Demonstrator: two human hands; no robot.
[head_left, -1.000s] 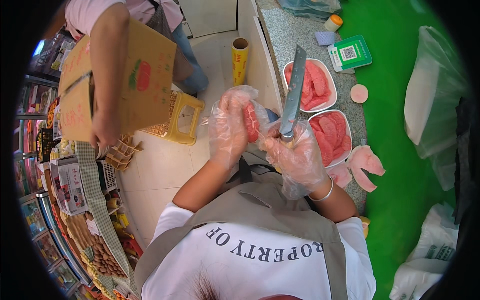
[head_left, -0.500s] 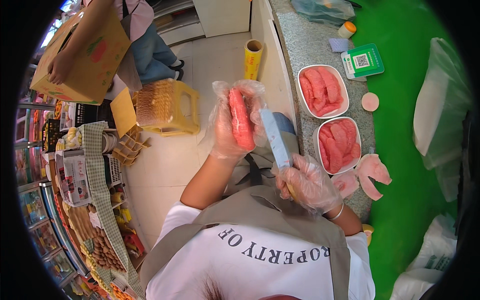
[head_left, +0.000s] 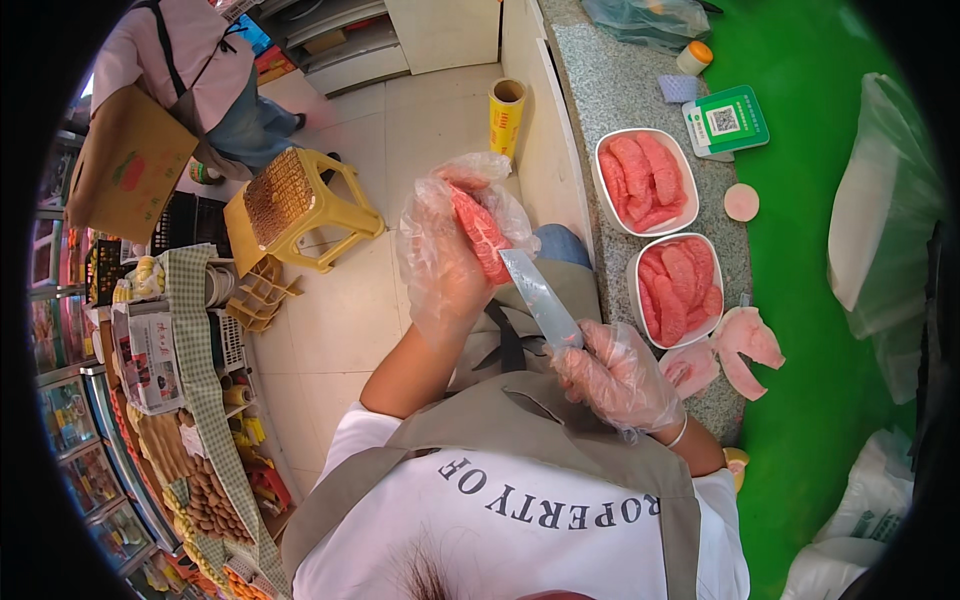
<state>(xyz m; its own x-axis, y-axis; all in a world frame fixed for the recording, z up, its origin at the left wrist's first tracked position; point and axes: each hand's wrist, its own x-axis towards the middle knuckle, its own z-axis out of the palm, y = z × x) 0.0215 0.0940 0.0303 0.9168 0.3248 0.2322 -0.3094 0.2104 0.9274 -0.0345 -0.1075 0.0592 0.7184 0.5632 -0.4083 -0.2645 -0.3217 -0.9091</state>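
Note:
My left hand [head_left: 447, 255], in a clear plastic glove, holds a piece of peeled red pomelo [head_left: 480, 235] in front of my apron. My right hand [head_left: 615, 375], gloved as well, grips a knife [head_left: 542, 300] by its handle, which the fingers mostly hide. The blade's tip is at the lower right side of the fruit; whether it cuts in, I cannot tell. To the right on the stone counter [head_left: 590, 70] stand two white tubs, the far tub [head_left: 602, 200] and the near tub [head_left: 637, 310], both filled with peeled red segments. Pale pink rind pieces [head_left: 745, 350] lie beside the near tub.
A payment code stand [head_left: 727, 122], an orange-capped jar [head_left: 694, 59] and a round rind slice [head_left: 741, 202] lie to the right. A yellow roll [head_left: 506, 120] stands on the floor near a yellow stool [head_left: 330, 215]. At far left a person carries a cardboard box [head_left: 135, 165].
The knife blade has swung toward the pomelo, which is now tilted in my left hand. The person with the box has moved left and farther away.

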